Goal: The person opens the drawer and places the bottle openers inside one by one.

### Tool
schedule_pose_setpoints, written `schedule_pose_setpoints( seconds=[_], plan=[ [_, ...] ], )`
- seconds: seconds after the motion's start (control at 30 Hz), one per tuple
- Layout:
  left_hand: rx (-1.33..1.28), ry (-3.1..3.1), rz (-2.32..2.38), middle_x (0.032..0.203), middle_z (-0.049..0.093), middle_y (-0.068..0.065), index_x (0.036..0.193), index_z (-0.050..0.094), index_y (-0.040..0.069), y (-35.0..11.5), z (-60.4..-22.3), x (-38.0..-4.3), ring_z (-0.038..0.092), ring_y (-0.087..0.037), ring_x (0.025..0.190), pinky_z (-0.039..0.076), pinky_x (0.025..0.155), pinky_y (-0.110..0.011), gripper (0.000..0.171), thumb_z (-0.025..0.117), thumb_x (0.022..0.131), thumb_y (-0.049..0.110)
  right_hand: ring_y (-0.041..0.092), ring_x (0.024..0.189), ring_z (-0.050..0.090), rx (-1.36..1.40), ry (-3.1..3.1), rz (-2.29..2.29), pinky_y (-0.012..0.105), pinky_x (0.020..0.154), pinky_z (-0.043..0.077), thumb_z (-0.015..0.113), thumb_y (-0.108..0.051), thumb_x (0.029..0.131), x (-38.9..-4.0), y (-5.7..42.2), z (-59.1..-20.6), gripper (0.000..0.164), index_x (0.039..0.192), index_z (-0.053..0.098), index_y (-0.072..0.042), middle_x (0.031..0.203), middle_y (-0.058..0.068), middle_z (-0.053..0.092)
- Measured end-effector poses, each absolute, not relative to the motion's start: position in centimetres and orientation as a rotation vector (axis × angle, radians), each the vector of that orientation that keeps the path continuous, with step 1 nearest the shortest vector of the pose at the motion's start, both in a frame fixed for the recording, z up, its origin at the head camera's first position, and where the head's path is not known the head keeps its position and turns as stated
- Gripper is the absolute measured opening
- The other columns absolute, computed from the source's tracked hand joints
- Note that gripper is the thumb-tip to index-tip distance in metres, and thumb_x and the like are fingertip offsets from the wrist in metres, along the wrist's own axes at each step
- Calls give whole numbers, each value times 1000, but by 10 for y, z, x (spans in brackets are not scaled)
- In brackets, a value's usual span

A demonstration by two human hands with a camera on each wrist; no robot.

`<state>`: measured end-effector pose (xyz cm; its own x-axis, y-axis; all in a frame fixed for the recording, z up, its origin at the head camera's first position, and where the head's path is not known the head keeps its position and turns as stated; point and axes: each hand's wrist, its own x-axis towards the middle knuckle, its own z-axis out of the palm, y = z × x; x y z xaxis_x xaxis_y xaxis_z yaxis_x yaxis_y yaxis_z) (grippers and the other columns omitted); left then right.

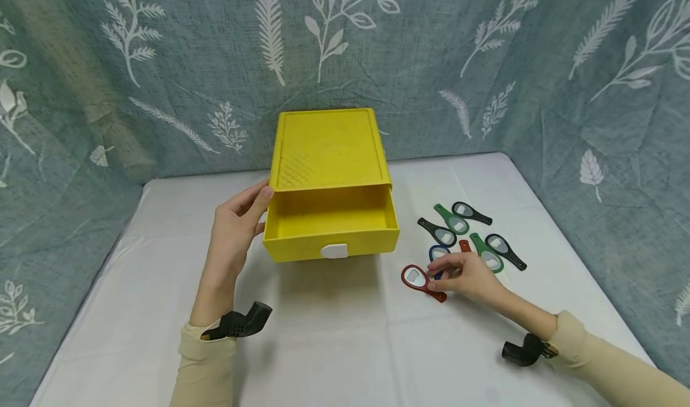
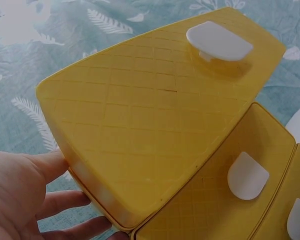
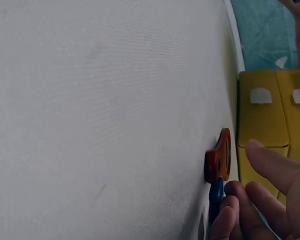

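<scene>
A yellow drawer cabinet (image 1: 329,149) stands at the back, its top drawer (image 1: 302,252) pulled out and the inner floor showing. My left hand (image 1: 232,227) rests against the cabinet's left side by that drawer. In the left wrist view, its fingertips touch the drawer's side edge, with a white handle (image 2: 220,41) on the front. On the right, my right hand (image 1: 466,278) reaches over a red bottle opener (image 1: 415,276) lying on the table, thumb close over its handle. Thumb and fingers stand apart in the right wrist view. A blue bottle opener (image 1: 438,252) lies partly under the fingers.
Several more bottle openers lie behind the right hand, among them a green one (image 1: 451,218), a black one (image 1: 504,250) and a partly hidden red one (image 1: 465,245). A white cloth covers the table (image 1: 334,347). A patterned blue-green curtain (image 1: 215,66) hangs behind and beside it.
</scene>
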<state>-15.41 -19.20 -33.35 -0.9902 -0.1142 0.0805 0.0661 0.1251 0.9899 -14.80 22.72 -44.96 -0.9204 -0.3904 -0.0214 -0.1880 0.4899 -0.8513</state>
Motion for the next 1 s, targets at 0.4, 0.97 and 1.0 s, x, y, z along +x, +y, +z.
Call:
schedule_pose_setpoints(
  seconds=[0.4, 0.97, 1.0],
  plan=[
    [27, -2226, -2003, 138, 54, -10, 140, 57, 11, -191, -332, -156, 50, -25, 124, 56, 83, -30, 58, 65, 93, 45, 16, 63, 56, -479, 2532, -1347, 23, 51, 46, 93, -17, 68, -151, 225, -450, 39, 102, 74, -7, 72, 3, 61],
    [51, -2250, -1992, 138, 54, -9, 141, 56, 12, -192, -333, -152, 50, -23, 125, 55, 85, -30, 60, 64, 93, 47, 21, 66, 55, -531, 2498, -1306, 22, 54, 48, 89, -2, 70, -145, 217, -434, 38, 104, 71, 0, 74, 13, 60],
    [54, -2250, -1994, 138, 54, -9, 141, 56, 12, -192, -333, -151, 50, -23, 125, 55, 84, -29, 60, 64, 93, 47, 20, 66, 55, -539, 2501, -1302, 22, 54, 48, 89, -2, 69, -145, 217, -434, 38, 103, 72, -1, 74, 12, 60]
  ],
)
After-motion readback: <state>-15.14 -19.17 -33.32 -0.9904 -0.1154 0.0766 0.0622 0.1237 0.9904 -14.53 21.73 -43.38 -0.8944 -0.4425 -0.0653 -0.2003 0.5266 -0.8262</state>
